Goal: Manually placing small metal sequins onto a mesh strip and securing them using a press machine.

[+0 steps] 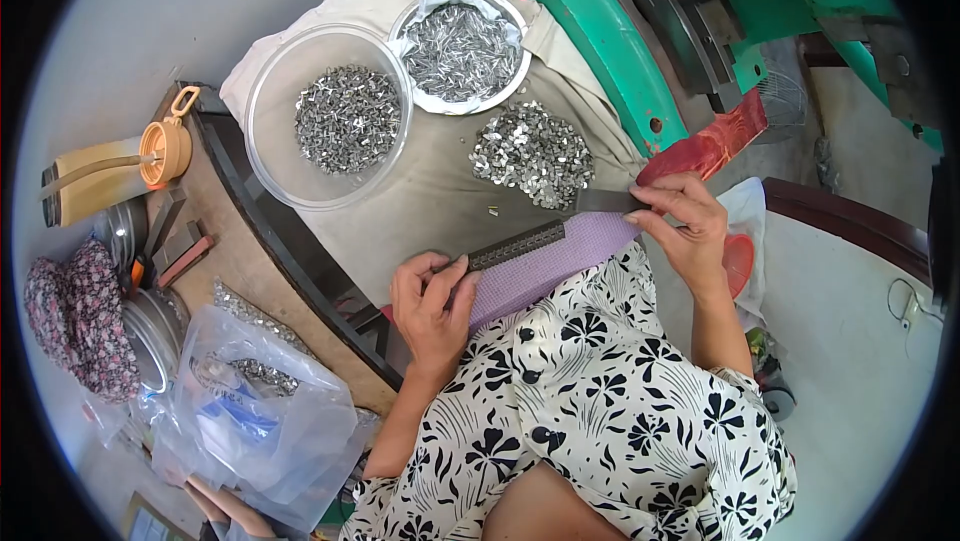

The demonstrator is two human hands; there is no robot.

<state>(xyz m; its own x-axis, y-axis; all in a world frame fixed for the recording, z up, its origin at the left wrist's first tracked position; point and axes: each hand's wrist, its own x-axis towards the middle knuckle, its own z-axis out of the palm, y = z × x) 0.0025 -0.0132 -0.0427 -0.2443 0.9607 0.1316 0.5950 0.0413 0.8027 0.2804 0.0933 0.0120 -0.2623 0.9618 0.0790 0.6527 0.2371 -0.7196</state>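
My left hand grips the left end of a dark, narrow slotted metal bar between thumb and fingers. This bar rests along the upper edge of a purple woven pad in front of my body. With thumb and fingertips, my right hand pinches the right end of a flat dark metal strip. The strip's left end lies close to the bar's right end; whether they touch is hard to see. Just beyond it lies a heap of small shiny metal pieces on the beige cloth.
At the back stand a clear plastic tub of small metal pieces and a white bowl of thin silvery pins. Green machine framing borders the right, beside red cloth. A bottle, metal blocks and a plastic bag sit left.
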